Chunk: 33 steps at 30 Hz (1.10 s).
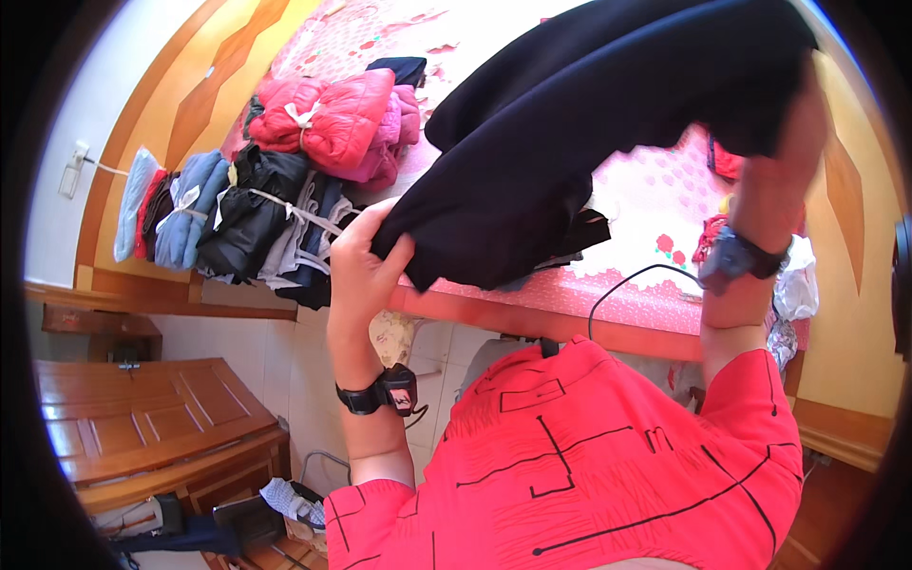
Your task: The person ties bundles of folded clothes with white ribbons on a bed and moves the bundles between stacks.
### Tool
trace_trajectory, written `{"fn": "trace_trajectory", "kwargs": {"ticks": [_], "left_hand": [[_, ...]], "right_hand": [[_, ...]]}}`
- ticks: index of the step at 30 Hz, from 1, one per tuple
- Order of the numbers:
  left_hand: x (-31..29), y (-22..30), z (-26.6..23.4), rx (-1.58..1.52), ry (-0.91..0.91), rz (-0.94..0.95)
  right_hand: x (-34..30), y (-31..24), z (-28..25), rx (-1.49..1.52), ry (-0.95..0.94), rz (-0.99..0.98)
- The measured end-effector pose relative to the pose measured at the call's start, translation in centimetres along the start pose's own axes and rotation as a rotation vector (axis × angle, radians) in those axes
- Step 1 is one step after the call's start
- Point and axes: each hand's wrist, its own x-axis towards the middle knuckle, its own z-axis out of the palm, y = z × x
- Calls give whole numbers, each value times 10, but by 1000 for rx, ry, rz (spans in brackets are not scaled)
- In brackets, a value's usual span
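A large black garment (608,104), with long folds like trouser legs, stretches between my two hands above the bed. My left hand (366,255) is closed on its lower left end, thumb and fingers pinching the cloth. At the upper right, my right hand (790,166) reaches up to the other end. The cloth hides its fingers, so I cannot see how they hold. Black straps with small devices circle both wrists. Under the garment's lower edge, some dark cloth (589,230) shows on the bed.
The bed (655,185) has a pink and white patterned cover. Bundles tied with white strips line its left side: a red puffy jacket (328,119), a black bundle (252,214) and a blue-grey bundle (190,214). A white bag (798,280) lies far right. A wooden cabinet (157,413) stands lower left.
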Motion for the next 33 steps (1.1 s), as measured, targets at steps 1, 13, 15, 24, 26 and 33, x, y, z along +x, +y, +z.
{"fn": "trace_trajectory", "kwargs": {"ticks": [1, 13, 15, 24, 26, 33], "left_hand": [[5, 3, 6, 91, 62, 77], [28, -58, 85, 91, -158, 156], [21, -73, 98, 140, -196, 154], [3, -75, 112, 287, -266, 124], [-2, -67, 111, 330, -271, 151], [-24, -84, 132, 298, -163, 191]], "right_hand": [[-1, -18, 5, -131, 4, -108], [-100, -216, -55, -1285, 571, -692], [-110, -227, -76, -1249, 691, -646], [-203, -147, -262, -811, 1193, -213], [-240, -127, -325, -1604, 1328, -28], [-269, 8, -306, -2373, 822, 319]]}}
